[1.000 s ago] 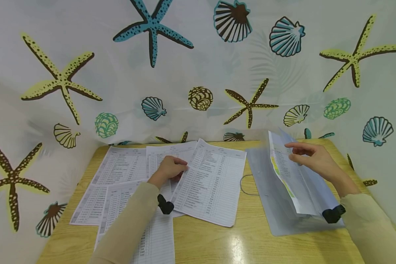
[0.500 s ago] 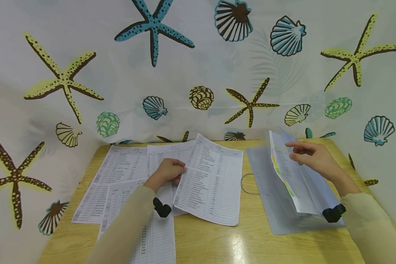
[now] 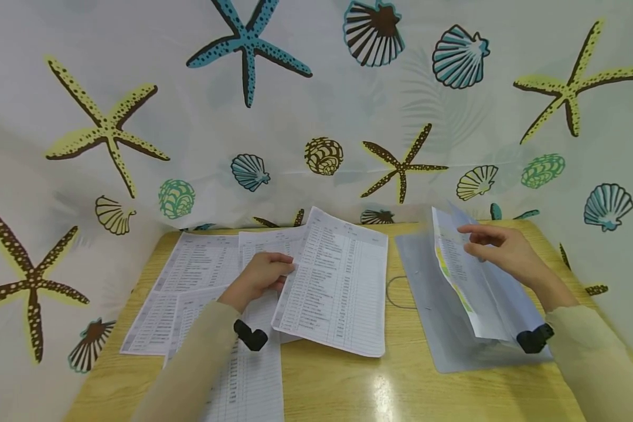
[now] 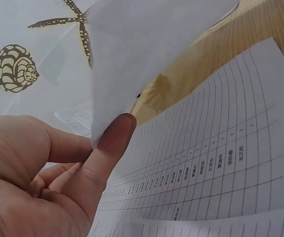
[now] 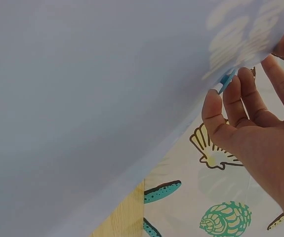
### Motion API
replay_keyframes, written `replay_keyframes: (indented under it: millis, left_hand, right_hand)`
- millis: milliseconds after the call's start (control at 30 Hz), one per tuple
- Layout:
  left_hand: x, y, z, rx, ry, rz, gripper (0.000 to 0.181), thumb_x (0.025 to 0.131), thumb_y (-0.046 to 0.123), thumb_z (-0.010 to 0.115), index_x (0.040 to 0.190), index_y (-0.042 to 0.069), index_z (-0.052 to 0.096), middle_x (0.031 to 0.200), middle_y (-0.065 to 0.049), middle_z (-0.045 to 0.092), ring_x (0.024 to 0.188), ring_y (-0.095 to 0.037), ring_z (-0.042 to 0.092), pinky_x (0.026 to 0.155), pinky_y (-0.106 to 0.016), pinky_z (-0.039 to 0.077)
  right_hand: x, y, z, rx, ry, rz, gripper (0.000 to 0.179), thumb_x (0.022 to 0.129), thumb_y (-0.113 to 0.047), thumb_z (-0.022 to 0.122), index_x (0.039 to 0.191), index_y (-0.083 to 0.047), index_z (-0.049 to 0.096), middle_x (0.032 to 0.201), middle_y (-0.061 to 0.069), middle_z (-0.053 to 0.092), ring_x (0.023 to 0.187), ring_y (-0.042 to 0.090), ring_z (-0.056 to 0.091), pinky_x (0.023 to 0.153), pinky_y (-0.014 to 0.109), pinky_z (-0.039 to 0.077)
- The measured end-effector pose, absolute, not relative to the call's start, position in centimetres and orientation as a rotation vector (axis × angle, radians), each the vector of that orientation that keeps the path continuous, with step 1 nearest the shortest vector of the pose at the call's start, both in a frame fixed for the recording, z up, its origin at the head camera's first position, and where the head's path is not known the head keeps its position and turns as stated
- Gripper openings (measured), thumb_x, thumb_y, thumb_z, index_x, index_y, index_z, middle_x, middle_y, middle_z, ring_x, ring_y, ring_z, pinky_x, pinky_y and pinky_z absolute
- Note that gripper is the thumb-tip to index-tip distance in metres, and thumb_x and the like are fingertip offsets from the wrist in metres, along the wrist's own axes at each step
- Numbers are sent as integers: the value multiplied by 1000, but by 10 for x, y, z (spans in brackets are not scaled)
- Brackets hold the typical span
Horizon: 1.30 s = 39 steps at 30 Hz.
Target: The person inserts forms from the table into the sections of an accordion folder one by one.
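White paper, ruled and printed in columns: my left hand (image 3: 261, 275), near the centre of the head view, pinches the left edge of one list sheet (image 3: 334, 281) between thumb and fingers, with hardly any gap. This sheet is tilted up. I see three further sheets on the wooden table (image 3: 337, 387) at left: a far-left sheet (image 3: 203, 261), a middle sheet (image 3: 269, 237) partly behind the raised one, and a near sheet (image 3: 248, 375) running off the bottom, partly under my sleeve (image 3: 190, 375).

At centre right, a translucent grey folder (image 3: 431, 316) lies open, a thin cord (image 3: 388, 290) looping from its left side. My right hand (image 3: 506, 255), fingers bent, holds up its flap (image 3: 509, 293); the right wrist view shows fingertips closed upon a small blue piece (image 5: 226, 80) at the flap's edge. A sheet with highlighted strips (image 3: 461, 275) stands slanted beside the flap.
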<state>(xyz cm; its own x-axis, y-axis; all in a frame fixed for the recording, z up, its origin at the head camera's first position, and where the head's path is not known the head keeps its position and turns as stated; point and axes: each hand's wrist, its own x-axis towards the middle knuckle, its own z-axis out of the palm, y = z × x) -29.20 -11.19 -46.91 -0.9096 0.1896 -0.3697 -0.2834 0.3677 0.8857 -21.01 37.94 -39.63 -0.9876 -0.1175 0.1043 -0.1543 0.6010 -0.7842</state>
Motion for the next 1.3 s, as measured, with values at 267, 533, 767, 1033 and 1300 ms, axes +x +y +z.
replay_keyframes:
  millis: [267,533,767,1033,1300]
  left_hand:
    - [-288,-112,-465,-83,2147,1627,39,103,14,67,138,-1,63,94,-4,75,73,-9,70,60,-20,56]
    - [-283,-99,-462,-26,2120,1631,40,103,16,68,139,0,63,97,-6,77,74,-10,71,60,-20,56]
    - [-281,-84,-461,-2,2128,1622,37,103,15,67,137,1,65,99,-9,77,73,-11,70,59,-20,56]
    - [-279,-62,-459,11,2135,1602,34,103,16,68,134,3,68,98,-10,77,71,-12,69,55,-19,54]
    - [-277,-41,-456,-6,2074,1682,32,102,13,68,131,0,68,104,-14,77,72,-13,73,58,-20,58]
  right_hand:
    - [-210,378,-396,228,-2773,1354,44,103,-26,71,141,-7,65,103,-7,63,90,8,59,71,25,55]
    - [-212,381,-399,232,-2756,1369,43,102,-22,72,141,-5,65,104,-10,63,91,6,59,71,24,55]
    - [-211,379,-398,224,-2761,1362,43,102,-23,72,141,-5,64,103,-12,64,89,7,59,72,24,56]
    - [-211,380,-400,226,-2756,1360,43,103,-22,71,141,-3,64,105,-9,66,88,7,60,73,24,57]
    - [-212,381,-401,218,-2764,1350,43,103,-22,71,142,-4,64,108,-7,67,87,8,60,73,24,57]
